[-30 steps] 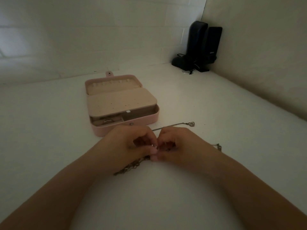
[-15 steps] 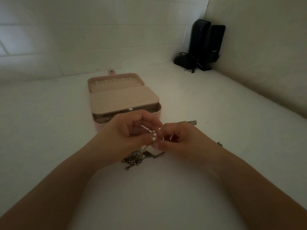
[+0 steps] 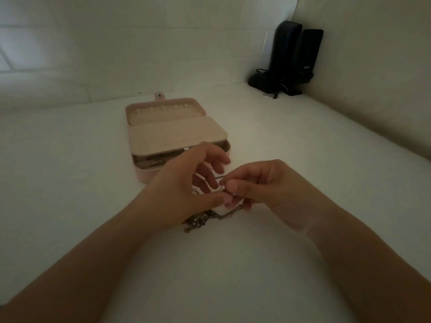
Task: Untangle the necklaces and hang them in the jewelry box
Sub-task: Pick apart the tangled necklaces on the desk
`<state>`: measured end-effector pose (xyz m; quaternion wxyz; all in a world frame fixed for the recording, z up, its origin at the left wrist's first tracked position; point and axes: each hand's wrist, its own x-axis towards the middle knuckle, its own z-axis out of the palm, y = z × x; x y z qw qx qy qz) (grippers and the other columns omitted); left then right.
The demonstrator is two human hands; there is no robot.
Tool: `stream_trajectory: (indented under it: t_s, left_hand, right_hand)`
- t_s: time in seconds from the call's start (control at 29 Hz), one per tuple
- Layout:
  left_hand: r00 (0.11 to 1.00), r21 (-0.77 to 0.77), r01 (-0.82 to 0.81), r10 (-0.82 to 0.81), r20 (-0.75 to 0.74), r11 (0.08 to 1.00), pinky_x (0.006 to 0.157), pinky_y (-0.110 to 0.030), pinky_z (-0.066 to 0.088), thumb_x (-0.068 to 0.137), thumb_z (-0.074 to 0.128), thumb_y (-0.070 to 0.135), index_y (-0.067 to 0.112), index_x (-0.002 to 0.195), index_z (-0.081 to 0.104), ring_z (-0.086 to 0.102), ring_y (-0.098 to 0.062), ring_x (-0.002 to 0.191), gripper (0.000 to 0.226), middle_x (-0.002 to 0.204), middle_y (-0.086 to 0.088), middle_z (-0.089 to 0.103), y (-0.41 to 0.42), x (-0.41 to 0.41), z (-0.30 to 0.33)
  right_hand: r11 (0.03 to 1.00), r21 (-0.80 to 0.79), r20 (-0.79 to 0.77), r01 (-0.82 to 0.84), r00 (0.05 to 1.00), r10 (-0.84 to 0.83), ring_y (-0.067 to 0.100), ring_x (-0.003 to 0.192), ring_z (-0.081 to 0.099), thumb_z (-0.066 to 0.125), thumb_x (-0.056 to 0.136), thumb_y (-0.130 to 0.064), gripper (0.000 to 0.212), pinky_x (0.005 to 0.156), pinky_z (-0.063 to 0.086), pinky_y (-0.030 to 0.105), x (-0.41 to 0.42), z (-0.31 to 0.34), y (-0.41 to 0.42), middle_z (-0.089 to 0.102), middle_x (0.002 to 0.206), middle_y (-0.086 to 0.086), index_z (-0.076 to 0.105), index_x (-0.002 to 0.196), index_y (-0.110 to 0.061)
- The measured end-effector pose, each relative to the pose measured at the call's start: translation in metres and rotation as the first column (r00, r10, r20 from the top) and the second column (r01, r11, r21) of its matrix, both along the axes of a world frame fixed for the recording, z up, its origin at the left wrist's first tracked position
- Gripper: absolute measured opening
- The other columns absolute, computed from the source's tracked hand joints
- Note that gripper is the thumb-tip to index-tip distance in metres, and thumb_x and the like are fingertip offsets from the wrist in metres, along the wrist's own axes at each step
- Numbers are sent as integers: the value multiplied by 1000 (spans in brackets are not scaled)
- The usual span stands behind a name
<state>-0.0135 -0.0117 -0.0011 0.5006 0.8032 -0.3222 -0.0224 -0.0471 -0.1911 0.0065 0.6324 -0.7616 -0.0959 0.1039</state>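
Just in front of the jewelry box [image 3: 177, 136], our right hand [image 3: 263, 185] pinched a chain of the necklaces [image 3: 205, 219] while our left hand [image 3: 186, 183], fingers [image 3: 217, 163] loosely spread, steadied it. We judged untangling was under way; next we needed to ease one strand free.

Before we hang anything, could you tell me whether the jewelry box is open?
Open: the jewelry box lid lies back, hooks showing.

There is one camera, and it sits on my head. It looks forward and down at the white bench [image 3: 70, 183]. My hands are close below it. The box [image 3: 163, 134] is a bit farther, and the walls meet far off.
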Motion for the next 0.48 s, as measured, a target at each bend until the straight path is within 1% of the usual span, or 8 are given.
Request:
stream_trajectory:
  t_s: [0.07, 0.14, 0.17, 0.24, 0.31, 0.38, 0.41, 0.48]
  left_hand:
    - [993, 67, 27, -19, -120, 997, 69, -18, 54, 70, 75, 25, 40, 93, 52, 63, -2, 80, 36, 94, 17, 62, 2, 1, 0]
    - [987, 149, 95, -73, -143, 984, 66, -16, 54, 74, 72, 18, 36, 90, 58, 64, 1, 76, 28, 90, 16, 67, 2, 1, -2]
    - [985, 174, 114, -89, -145, 978, 65, -16, 54, 76, 71, 16, 35, 88, 61, 65, 0, 74, 25, 89, 18, 67, 1, -1, -3]
    - [978, 172, 133, -101, -182, 976, 62, -16, 54, 77, 70, 16, 34, 85, 64, 66, -3, 70, 21, 88, 20, 68, 2, -2, -2]
    - [964, 116, 150, -119, -238, 982, 58, -16, 53, 75, 72, 16, 31, 82, 66, 68, -8, 64, 17, 81, 11, 72, 3, -3, 2]
    - [942, 44, 181, -160, -294, 982, 51, -16, 49, 71, 71, 22, 27, 75, 67, 65, -12, 54, 7, 70, 3, 72, 5, -5, 6]
    - [932, 18, 204, -189, -310, 979, 48, -16, 47, 69, 69, 27, 25, 72, 67, 62, -11, 50, 4, 64, 2, 71, 6, -6, 9]
    - [922, -8, 255, -246, -300, 967, 48, -17, 46, 71, 72, 33, 25, 70, 67, 60, -10, 50, 9, 60, 5, 69, 8, -7, 10]
  right_hand:
    - [995, 78, 42, 57, 997, -61, 10, 69, 64, 62, 73, -25, 14, 61, 49, 18, 1, 4, -8, 71, 73, 0, 72, 80, -19]
    - [972, 227, 18, 63, 997, -69, 12, 70, 64, 58, 79, -26, 13, 66, 51, 20, 2, 8, -17, 69, 72, 1, 71, 78, -22]
    - [950, 308, -5, 55, 998, -56, 14, 69, 64, 56, 82, -25, 15, 68, 52, 22, 2, 10, -20, 67, 69, 1, 69, 78, -20]
    - [906, 420, -41, 55, 998, -41, 15, 63, 61, 52, 85, -23, 16, 69, 54, 27, 1, 13, -23, 60, 62, 0, 64, 79, -15]
    - [892, 444, -62, 79, 996, -57, 12, 51, 50, 50, 86, -22, 16, 60, 53, 26, 0, 16, -24, 49, 55, -1, 61, 79, -13]
    - [905, 416, -68, 92, 995, -70, 9, 45, 38, 47, 84, -23, 16, 45, 46, 21, -3, 19, -24, 43, 53, -3, 59, 79, -13]
    - [916, 389, -72, 93, 995, -70, 8, 43, 35, 47, 84, -23, 17, 40, 42, 19, -4, 20, -25, 43, 53, -3, 59, 79, -13]
    - [945, 316, -89, 83, 994, -58, 6, 43, 34, 48, 85, -25, 17, 36, 35, 16, -5, 20, -27, 46, 55, -2, 61, 79, -15]
